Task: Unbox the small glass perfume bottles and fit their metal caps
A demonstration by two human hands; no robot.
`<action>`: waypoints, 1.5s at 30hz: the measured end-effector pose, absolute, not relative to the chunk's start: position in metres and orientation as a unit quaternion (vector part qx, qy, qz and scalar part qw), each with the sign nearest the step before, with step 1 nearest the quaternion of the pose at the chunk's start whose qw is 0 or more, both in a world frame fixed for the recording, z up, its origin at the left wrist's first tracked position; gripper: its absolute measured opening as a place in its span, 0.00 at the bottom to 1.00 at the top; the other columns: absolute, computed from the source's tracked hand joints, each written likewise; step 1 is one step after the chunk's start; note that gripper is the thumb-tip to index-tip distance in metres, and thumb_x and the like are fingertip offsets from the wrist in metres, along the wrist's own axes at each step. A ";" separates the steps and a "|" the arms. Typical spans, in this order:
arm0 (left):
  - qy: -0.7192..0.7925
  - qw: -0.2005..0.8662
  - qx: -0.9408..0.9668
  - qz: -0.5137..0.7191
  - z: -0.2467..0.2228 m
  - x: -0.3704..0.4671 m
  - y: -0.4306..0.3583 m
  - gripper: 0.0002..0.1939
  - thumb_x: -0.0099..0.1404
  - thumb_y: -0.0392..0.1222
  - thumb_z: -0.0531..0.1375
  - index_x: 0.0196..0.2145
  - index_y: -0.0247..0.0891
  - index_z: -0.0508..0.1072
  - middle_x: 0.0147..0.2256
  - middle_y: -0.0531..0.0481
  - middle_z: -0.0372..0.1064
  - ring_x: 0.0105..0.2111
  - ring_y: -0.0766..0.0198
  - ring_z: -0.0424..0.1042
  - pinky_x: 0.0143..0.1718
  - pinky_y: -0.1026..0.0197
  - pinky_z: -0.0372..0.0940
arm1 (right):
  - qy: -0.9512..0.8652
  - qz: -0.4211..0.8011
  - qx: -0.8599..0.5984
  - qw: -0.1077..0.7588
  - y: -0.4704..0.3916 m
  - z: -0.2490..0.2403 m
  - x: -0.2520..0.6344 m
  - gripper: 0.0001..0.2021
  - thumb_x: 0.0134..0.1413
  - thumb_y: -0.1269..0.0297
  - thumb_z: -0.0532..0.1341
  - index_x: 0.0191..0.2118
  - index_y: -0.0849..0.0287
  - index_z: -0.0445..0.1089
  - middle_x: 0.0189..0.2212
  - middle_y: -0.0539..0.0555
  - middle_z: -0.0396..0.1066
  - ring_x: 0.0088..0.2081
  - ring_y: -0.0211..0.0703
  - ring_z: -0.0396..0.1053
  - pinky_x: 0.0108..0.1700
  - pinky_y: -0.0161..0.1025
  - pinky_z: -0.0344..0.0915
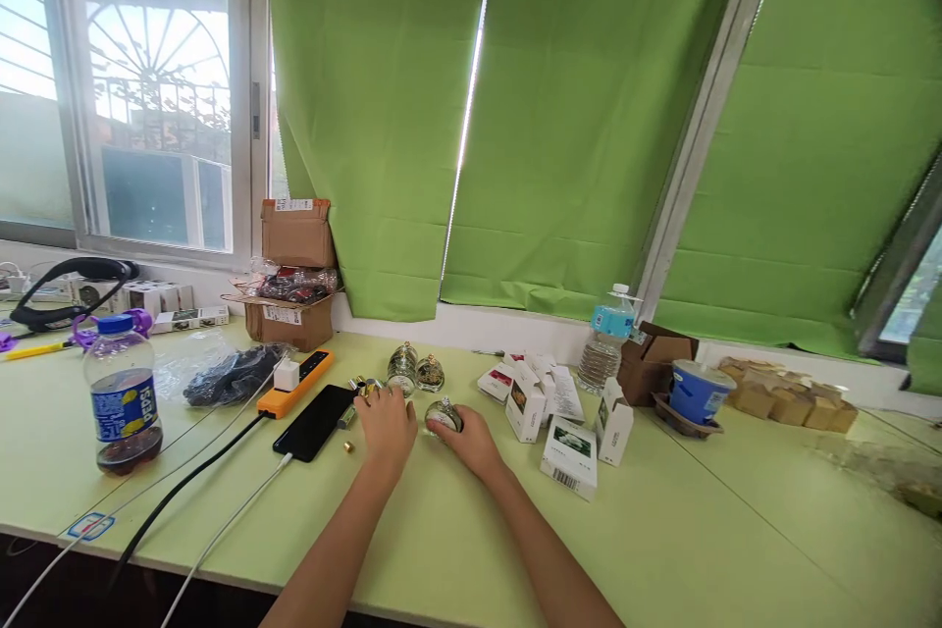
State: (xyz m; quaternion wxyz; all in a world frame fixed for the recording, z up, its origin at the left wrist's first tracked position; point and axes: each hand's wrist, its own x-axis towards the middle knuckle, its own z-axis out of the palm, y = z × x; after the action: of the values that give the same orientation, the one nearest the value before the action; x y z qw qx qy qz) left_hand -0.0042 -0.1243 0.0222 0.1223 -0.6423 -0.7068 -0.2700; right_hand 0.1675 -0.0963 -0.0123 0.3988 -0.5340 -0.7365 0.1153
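In the head view my right hand (473, 442) is closed round a small round glass bottle (444, 413) with a pale label, held low over the table. My left hand (388, 429) is to its left, palm down, fingers apart and bent over small gold-and-dark pieces (358, 385). Its fingertips are partly hidden, so whether they touch the pieces is unclear. Just beyond my hands stand two more ornate glass bottles, a taller one (402, 365) and a rounder one (431, 374). A small gold cap (348, 447) lies left of my left wrist.
A black phone (315, 423) with a white cable and an orange power strip (295, 385) lie left. Farther left stands a Pepsi bottle (122, 402). White cartons (570, 454), a water bottle (604, 343) and a blue tub (698, 392) are right. Cardboard boxes (290, 319) stand behind.
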 end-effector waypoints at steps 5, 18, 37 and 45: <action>-0.735 0.091 -0.633 -0.225 0.019 -0.001 -0.130 0.12 0.60 0.40 0.55 0.38 0.33 0.75 0.38 0.35 0.71 0.44 0.44 0.67 0.50 0.42 0.48 | -0.735 0.111 -0.536 0.401 -0.096 -0.013 0.168 0.22 0.46 0.43 0.62 0.28 0.61 0.71 0.25 0.51 0.71 0.29 0.43 0.65 0.30 0.34 0.55; -0.744 0.004 -0.644 -0.176 0.012 -0.010 -0.123 0.12 0.60 0.36 0.57 0.41 0.33 0.75 0.40 0.36 0.72 0.42 0.52 0.72 0.39 0.58 0.63 | -0.738 0.112 -0.536 0.393 -0.094 -0.015 0.169 0.22 0.46 0.42 0.62 0.29 0.61 0.72 0.26 0.51 0.71 0.29 0.43 0.65 0.30 0.34 0.55; -0.669 0.023 -0.720 -0.182 0.005 0.017 -0.130 0.14 0.62 0.41 0.57 0.44 0.35 0.72 0.47 0.36 0.66 0.50 0.47 0.64 0.47 0.50 0.59 | -0.748 0.108 -0.515 0.406 -0.091 -0.015 0.169 0.20 0.47 0.44 0.62 0.30 0.58 0.68 0.28 0.51 0.71 0.30 0.44 0.65 0.32 0.35 0.57; -0.628 0.024 -0.755 -0.187 0.002 0.021 -0.128 0.14 0.62 0.40 0.55 0.44 0.36 0.72 0.48 0.37 0.66 0.51 0.48 0.62 0.49 0.49 0.57 | -0.746 0.101 -0.517 0.407 -0.085 -0.018 0.176 0.20 0.48 0.45 0.62 0.37 0.58 0.69 0.35 0.54 0.73 0.37 0.48 0.67 0.38 0.38 0.60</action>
State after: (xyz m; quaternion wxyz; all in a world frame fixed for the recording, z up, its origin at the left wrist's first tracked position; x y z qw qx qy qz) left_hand 0.0212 -0.1285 0.0020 0.0241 -0.7551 -0.6278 -0.1874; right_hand 0.1761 -0.0850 -0.0182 0.4073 -0.5173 -0.7459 0.1008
